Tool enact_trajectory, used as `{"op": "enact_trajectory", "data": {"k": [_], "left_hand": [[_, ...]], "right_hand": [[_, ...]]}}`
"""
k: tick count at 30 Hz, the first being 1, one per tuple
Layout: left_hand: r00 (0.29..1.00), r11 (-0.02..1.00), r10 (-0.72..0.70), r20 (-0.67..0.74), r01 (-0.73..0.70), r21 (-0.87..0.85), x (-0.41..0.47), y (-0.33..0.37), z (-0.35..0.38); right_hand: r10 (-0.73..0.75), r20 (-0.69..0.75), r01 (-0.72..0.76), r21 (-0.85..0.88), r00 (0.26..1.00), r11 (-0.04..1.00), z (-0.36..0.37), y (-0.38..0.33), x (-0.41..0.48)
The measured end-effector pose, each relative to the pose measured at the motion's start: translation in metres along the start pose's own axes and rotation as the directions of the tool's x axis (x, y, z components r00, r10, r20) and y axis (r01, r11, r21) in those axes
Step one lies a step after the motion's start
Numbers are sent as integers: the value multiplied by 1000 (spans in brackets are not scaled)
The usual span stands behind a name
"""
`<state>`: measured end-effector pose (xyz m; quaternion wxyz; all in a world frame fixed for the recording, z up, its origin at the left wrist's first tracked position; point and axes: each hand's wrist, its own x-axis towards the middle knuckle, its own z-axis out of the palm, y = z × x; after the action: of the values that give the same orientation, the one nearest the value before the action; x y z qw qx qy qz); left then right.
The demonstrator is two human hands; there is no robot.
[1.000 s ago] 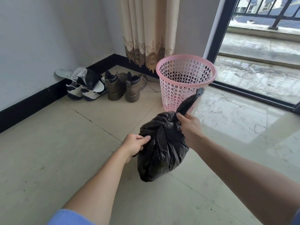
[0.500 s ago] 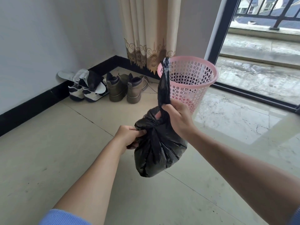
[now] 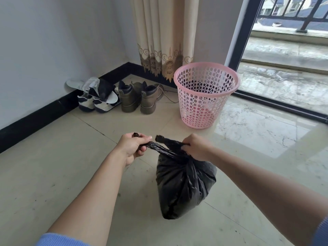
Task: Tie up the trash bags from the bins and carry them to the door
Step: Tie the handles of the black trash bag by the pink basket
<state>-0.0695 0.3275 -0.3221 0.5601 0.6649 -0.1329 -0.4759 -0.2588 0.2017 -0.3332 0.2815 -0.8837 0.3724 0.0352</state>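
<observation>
Lowered since earlier, one black trash bag [image 3: 184, 185], two hands' fingers [image 3: 142, 139] gripping its twisted ends, one pink bin [image 3: 205, 96].

The trash bag [image 3: 184, 185] hangs over the floor [image 3: 53, 174] near its front edge, between the left hand [image 3: 132, 148] and the right hand [image 3: 197, 148], each gripping one of its twisted ends. Behind it the bin [image 3: 206, 96] stands on the floor, beside the glass door [image 3: 284, 68] to the right. Left of the bin, boots [image 3: 140, 98] and then sneakers [image 3: 95, 103] sit in the floor's far corner against the wall [image 3: 44, 41], with the curtain [image 3: 165, 36] behind.
</observation>
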Motion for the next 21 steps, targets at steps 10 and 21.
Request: {"op": "enact_trajectory", "data": {"k": [10,21], "left_hand": [[954,959,215,209,-165,-230,-9,38,22],[990,974,-138,-19,132,-185,11,-24,10]], "right_hand": [[-29,-42,16,-276,999,961,27,-23,-7],[37,128,-81,358,991,930,19,-10,-7]]}}
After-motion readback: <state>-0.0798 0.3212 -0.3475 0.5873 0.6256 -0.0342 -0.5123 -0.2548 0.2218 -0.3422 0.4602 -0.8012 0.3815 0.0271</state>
